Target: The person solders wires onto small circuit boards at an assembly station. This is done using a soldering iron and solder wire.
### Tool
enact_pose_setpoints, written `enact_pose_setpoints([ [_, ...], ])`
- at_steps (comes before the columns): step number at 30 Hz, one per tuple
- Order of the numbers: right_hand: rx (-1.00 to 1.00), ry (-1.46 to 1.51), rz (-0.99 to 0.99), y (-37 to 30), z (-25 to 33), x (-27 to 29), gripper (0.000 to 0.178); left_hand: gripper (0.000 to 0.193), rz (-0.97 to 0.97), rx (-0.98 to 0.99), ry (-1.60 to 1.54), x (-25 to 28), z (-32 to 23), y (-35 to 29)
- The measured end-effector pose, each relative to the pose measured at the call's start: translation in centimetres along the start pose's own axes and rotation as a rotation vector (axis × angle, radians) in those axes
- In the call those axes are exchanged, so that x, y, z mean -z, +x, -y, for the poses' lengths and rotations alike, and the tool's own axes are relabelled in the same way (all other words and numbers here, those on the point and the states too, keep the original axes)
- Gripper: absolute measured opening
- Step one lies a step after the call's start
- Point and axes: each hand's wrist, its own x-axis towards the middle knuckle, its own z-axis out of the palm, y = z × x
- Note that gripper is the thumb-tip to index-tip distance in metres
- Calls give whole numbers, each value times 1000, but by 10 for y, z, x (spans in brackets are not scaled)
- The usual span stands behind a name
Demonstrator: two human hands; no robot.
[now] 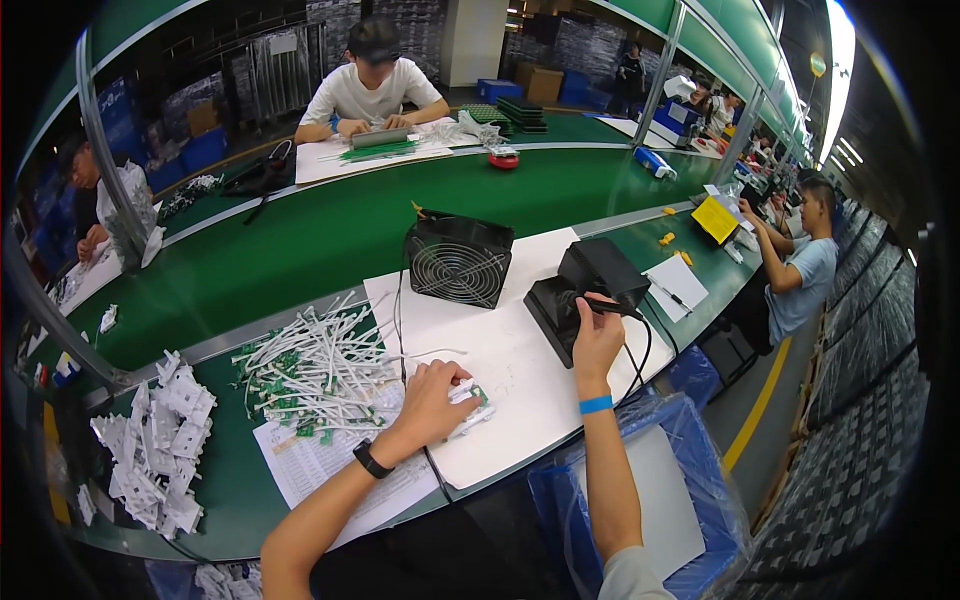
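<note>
My left hand [436, 402] is closed on a small white plastic part with a green circuit board [480, 408], held down on the white board [520, 440]. A white cable runs out past its fingers. With fingers pinched, my right hand [598, 345] grips the black handle of a soldering iron [612, 307]. The iron's tip end is at the black stand [550, 318], and I cannot make out the tip itself. Next to the stand is a black box [603, 270]. A black fan with a round wire guard [458, 268] stands beyond my left hand.
Left of the board lie a heap of white cables with green circuit boards [315, 370], printed paper [310, 470] and a pile of white plastic housings [160, 440]. A blue plastic-lined bin [715, 480] is below my right arm. Across the green conveyor [330, 240], other people work.
</note>
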Motion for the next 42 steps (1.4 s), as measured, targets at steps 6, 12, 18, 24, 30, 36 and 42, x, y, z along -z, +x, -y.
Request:
enact_pose_setpoints([
  [6,23,-85,22,0,-8,4,17,37,0,-25,-32,-4,2,0],
  [12,7,-44,36,-1,-7,2,16,36,-14,-31,-32,-3,3,-1],
  [18,16,154,13,0,-17,1,16,37,-11,-25,-36,-3,1,0],
  [24,6,-73,76,6,-4,8,16,38,-5,-31,-33,-4,4,0],
  [30,55,47,98,3,5,6,20,38,-4,-29,-19,-3,2,0],
  [36,300,-282,136,15,0,16,20,37,6,-39,50,-9,-9,3],
  [42,-258,106,361,29,11,17,17,37,62,-161,76,-44,-39,24],
])
